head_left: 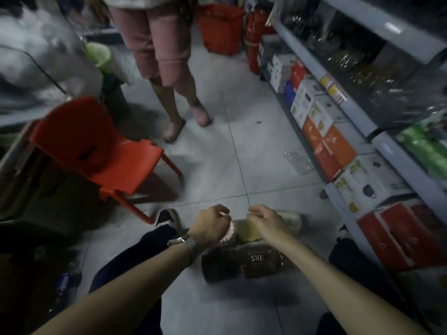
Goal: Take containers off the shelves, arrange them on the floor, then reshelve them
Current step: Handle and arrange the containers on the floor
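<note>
Shop aisle, dim light, motion blur throughout. Pale grey tiled floor point(217, 165) is seen from above.

Far left: dark cartons, contents not legible. A red plastic chair point(96, 151) is stood on the tiles beside them. Behind it, a standing person in pink shorts point(167, 56) is cut off at the top edge.

Centre, low: the left hand point(210, 228), with a metal-strapped wristwatch point(181, 240), is held with fingers curled over a pink ribbed container point(231, 232); whether anything is gripped cannot be told. Beside the pink one, a pale yellow container point(246, 232) is largely hidden under the right hand point(268, 222), whose fingers are bent downward; contact cannot be confirmed. Both containers are on the floor, just beyond a dark brown wrapped pack point(242, 264) with a partly readable label.

Right: a grey metal shelving unit point(350, 110) is stocked with white, orange and red cardboard boxes point(324, 141); upper-shelf goods are blurred.
</note>
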The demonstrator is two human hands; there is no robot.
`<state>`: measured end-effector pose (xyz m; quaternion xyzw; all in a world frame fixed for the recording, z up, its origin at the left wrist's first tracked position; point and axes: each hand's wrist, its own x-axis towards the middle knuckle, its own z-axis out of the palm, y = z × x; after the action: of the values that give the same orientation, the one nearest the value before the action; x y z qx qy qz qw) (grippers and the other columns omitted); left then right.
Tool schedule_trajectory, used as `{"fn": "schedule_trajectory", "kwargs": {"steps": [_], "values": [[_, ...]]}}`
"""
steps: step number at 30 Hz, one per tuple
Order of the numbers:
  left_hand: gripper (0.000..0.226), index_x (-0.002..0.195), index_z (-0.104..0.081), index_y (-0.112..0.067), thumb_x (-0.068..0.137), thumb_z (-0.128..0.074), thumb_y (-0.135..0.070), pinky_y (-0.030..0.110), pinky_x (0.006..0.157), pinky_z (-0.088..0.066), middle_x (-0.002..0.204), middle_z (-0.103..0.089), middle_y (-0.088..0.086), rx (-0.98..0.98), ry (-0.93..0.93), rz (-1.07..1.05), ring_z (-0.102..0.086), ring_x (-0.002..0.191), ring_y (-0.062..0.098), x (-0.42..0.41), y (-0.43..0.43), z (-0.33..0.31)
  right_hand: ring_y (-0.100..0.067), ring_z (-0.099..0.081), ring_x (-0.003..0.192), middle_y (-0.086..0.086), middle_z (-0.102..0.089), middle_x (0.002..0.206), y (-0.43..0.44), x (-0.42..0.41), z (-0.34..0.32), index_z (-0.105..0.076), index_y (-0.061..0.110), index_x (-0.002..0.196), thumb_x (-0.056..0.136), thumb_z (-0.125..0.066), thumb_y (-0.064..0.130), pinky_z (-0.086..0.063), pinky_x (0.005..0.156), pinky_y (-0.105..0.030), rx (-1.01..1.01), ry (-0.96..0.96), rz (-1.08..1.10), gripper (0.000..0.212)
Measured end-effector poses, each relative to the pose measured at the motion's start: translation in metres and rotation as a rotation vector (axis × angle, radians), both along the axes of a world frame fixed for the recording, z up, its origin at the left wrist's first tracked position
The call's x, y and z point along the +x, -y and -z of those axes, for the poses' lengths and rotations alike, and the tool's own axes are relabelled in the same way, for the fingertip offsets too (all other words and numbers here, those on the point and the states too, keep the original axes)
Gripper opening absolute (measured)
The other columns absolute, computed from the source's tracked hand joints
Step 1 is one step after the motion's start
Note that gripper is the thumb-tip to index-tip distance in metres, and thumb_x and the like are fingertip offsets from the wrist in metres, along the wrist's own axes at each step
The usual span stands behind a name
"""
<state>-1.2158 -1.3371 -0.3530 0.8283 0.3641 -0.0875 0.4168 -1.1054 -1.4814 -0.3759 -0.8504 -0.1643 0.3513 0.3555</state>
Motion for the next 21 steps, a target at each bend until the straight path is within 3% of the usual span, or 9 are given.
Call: {"fn": "schedule_trajectory", "kwargs": {"steps": [3,6,10,15,19,21], "values": [[0.036,0.128,-0.069,-0.018,0.096,-0.055,-0.021,0.021,0.078,-0.041,0.111,-0.075,0.008,0.05,0.061,0.024,-0.065,0.096,0.02,0.002,0.012,-0.04,-0.017,-0.059,0.123,0.007,-0.063,0.138,0.014,-0.004,-0.039,-0.058,0.028,0.14,0.102,-0.055,0.043,-0.043,0.095,-0.03,-0.031,0.126,-0.026,0.041],[0.037,0.128,-0.069,-0.022,0.094,-0.054,-0.027,0.027,0.088,-0.051,0.116,-0.076,0.004,0.117,0.104,0.068,-0.067,0.103,0.021,0.0,0.025,-0.079,-0.018,-0.06,0.123,0.007,-0.063,0.139,0.031,-0.003,-0.077,-0.057,0.03,0.14,0.097,-0.054,0.05,-0.048,0.107,-0.043,-0.008,0.179,-0.031,0.048],[0.041,0.134,-0.065,-0.02,0.096,-0.052,-0.028,0.038,0.098,-0.055,0.127,-0.071,0.006,0.162,0.157,0.161,-0.067,0.112,0.024,-0.003,0.046,-0.129,-0.016,-0.057,0.124,0.007,-0.061,0.139,0.061,0.0,-0.126,-0.055,0.033,0.141,0.093,-0.051,0.055,-0.047,0.108,-0.043,0.006,0.23,-0.02,0.053],[0.04,0.137,-0.062,-0.018,0.099,-0.051,-0.024,0.034,0.101,-0.052,0.129,-0.071,0.005,0.239,0.242,0.263,-0.064,0.119,0.024,0.008,0.076,-0.197,-0.015,-0.057,0.124,0.007,-0.062,0.137,0.1,0.008,-0.185,-0.058,0.031,0.14,0.092,-0.053,0.053,-0.046,0.109,-0.041,0.036,0.329,0.046,0.053],[0.037,0.129,-0.066,-0.024,0.095,-0.052,-0.029,0.037,0.099,-0.054,0.126,-0.07,0.001,0.287,0.297,0.306,-0.066,0.112,0.024,0.028,0.103,-0.25,-0.017,-0.06,0.123,0.007,-0.063,0.138,0.137,0.017,-0.236,-0.061,0.03,0.137,0.085,-0.052,0.059,-0.048,0.106,-0.04,0.047,0.437,0.117,0.06],[0.029,0.121,-0.067,-0.021,0.098,-0.052,-0.027,0.036,0.092,-0.056,0.115,-0.07,-0.002,0.289,0.35,0.348,-0.066,0.1,0.019,0.039,0.12,-0.273,-0.021,-0.06,0.123,0.004,-0.064,0.138,0.157,0.021,-0.263,-0.062,0.031,0.135,0.085,-0.05,0.058,-0.05,0.104,-0.04,0.043,0.493,0.134,0.058]]}}
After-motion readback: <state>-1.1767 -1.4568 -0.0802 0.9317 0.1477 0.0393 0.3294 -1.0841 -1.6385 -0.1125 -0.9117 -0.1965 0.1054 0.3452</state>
